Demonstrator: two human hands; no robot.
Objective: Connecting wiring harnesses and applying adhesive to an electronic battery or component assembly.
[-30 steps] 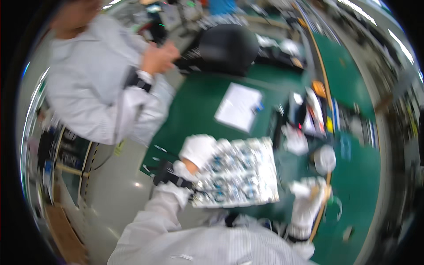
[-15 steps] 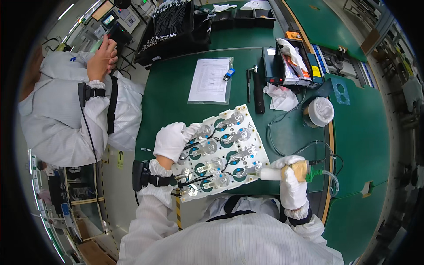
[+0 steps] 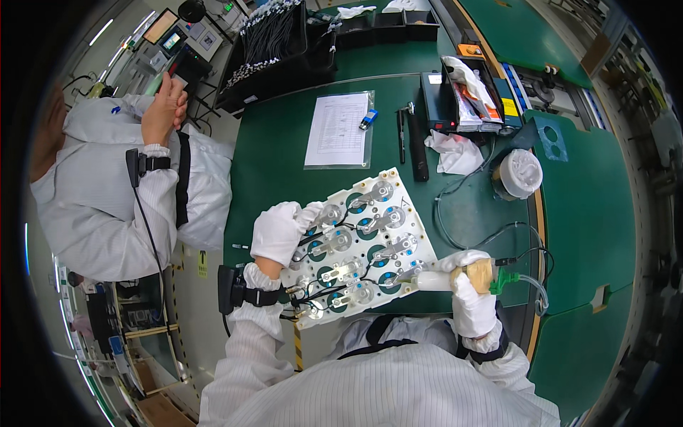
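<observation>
A white fixture plate lies tilted at the table's near edge, carrying rows of clear toggle clamps and black cables with blue-marked parts. At its upper left edge, my gloved left hand is closed with fingertips on the plate's rim; what lies under the fingers is hidden. My gloved right hand is wrapped round a white dispensing syringe with tan wrapping and a green cap that has a clear hose. Its tip points left, over the plate's lower right edge beside a clamp.
A paper sheet with a blue clip-like object, a pen and a black tool lie beyond. To the right are a control box, crumpled tissue and a lined tub. A black cable bin stands behind. Another person is at left.
The whole view has shifted slightly. Both hands keep their places on the plate and the syringe, and the syringe tip stays at the same clamp.
</observation>
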